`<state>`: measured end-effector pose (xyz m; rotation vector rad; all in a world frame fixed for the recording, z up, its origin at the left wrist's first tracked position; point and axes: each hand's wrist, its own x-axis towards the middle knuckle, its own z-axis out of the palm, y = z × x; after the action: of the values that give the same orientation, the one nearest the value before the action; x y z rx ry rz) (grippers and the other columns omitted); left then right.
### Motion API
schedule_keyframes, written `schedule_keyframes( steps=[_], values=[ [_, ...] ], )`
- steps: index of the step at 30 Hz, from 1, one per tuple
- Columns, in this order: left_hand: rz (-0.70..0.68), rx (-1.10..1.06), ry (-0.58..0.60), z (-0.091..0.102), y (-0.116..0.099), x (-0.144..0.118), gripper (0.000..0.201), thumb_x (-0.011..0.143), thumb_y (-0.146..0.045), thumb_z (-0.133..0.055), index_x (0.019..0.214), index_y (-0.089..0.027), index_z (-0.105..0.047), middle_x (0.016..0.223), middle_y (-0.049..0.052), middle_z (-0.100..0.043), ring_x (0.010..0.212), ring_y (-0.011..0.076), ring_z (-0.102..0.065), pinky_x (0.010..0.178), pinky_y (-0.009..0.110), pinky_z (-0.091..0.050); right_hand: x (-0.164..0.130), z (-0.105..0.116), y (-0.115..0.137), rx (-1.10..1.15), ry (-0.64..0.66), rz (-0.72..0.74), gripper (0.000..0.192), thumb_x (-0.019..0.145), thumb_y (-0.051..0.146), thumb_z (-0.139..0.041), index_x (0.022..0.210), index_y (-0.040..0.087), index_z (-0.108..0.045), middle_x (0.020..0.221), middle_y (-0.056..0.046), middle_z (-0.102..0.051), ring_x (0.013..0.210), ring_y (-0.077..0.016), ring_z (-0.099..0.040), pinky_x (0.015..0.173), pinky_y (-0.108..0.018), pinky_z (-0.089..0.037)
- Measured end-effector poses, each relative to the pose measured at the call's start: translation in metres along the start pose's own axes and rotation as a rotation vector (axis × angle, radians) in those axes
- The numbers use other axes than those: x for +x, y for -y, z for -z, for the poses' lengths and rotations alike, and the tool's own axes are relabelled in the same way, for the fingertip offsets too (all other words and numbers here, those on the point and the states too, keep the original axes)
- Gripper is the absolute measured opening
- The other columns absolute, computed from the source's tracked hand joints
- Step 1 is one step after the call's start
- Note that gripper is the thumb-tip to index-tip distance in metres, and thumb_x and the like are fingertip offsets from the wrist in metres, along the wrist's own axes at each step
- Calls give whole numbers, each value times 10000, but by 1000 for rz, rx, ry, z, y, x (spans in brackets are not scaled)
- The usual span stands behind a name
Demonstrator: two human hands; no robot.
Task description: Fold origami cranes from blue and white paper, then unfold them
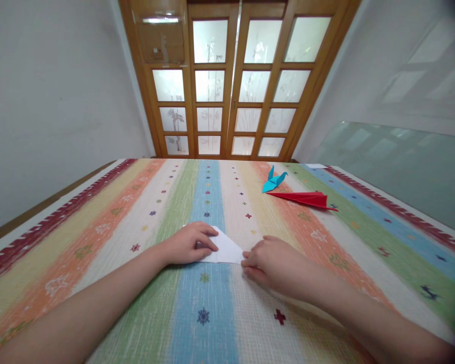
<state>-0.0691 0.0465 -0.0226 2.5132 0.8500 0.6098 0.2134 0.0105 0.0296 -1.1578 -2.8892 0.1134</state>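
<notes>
A folded piece of white paper (226, 247) lies on the striped tablecloth in front of me, with a slanted upper edge running down to a point on the right. Over its left part rests my left hand (191, 243), fingers bent and pressing the paper against the table; that end of the sheet is mostly hidden. My right hand (263, 260) pinches the right corner between thumb and fingertips. Farther off to the right sit a blue origami crane (275, 180) and a red paper plane (303, 198), their tips close together.
The table is covered by a tablecloth (202, 338) with coloured stripes and small printed figures. Beyond its far edge stand wooden doors with frosted panes (210, 86). A glass-like panel (394, 172) leans along the right side, and a small white item (316, 166) lies at the far right edge.
</notes>
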Motion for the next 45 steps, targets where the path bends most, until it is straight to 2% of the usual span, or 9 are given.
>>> schedule_keyframes(
  steps=[3, 6, 9, 12, 16, 22, 30, 45],
  values=[
    [19, 11, -41, -2, 4, 1, 243, 875, -239, -681, 1109, -232, -747, 1256, 95, -670, 1187, 236, -589, 1050, 411, -432, 4, 5, -2, -11, 63, -26, 257, 898, 336, -626, 712, 214, -755, 655, -76, -719, 598, -203, -619, 562, -316, -279],
    [25, 60, -55, -3, 3, 2, 246, 888, -244, -664, 1123, -219, -733, 1239, 99, -675, 1181, 240, -584, 1051, 415, -432, 10, -2, -12, 63, 31, -50, 311, 912, 335, -609, 656, 205, -729, 610, -68, -694, 553, -175, -572, 539, -313, -225],
    [31, 99, -69, -3, -2, 3, 229, 917, -254, -625, 1113, -221, -738, 1233, 100, -672, 1170, 241, -582, 1044, 416, -438, 17, -20, -22, 179, -104, -48, 370, 950, 364, -569, 645, 192, -689, 611, -54, -668, 581, -167, -560, 563, -303, -265],
    [41, 133, -87, -4, -5, 4, 236, 933, -266, -600, 1118, -226, -741, 1225, 101, -672, 1157, 245, -583, 1029, 423, -448, 24, -36, -28, 395, -287, 86, 246, 950, 314, -577, 784, 176, -695, 741, -54, -689, 725, -181, -601, 715, -310, -382],
    [41, 170, -108, -6, -7, 4, 255, 942, -275, -578, 1130, -229, -744, 1199, 108, -679, 1128, 249, -591, 1002, 431, -465, 27, -42, -31, 459, -304, 141, 149, 945, 298, -591, 969, 191, -692, 864, -43, -696, 830, -176, -612, 786, -299, -429],
    [43, 226, -137, -7, -9, 2, 253, 939, -289, -582, 1117, -248, -757, 1138, 97, -698, 1071, 245, -610, 968, 432, -479, 27, -41, -30, 445, -327, 129, 300, 894, 373, -676, 1139, 201, -667, 978, -68, -690, 930, -218, -604, 851, -355, -432],
    [83, 269, -184, -9, -12, -2, 248, 942, -315, -584, 1084, -240, -773, 1073, 106, -707, 1023, 242, -631, 935, 412, -492, 29, -45, -27, 382, -331, 119, 302, 893, 398, -676, 1116, 195, -699, 952, -74, -687, 920, -225, -599, 848, -365, -423],
    [234, 310, -227, -7, -15, -8, 258, 939, -356, -575, 1055, -227, -766, 1056, 99, -722, 1030, 249, -637, 948, 404, -492, 29, -50, -30, 346, -329, 158, 345, 871, 426, -702, 1162, 243, -742, 1051, -98, -681, 994, -247, -599, 889, -395, -425]
  ],
)
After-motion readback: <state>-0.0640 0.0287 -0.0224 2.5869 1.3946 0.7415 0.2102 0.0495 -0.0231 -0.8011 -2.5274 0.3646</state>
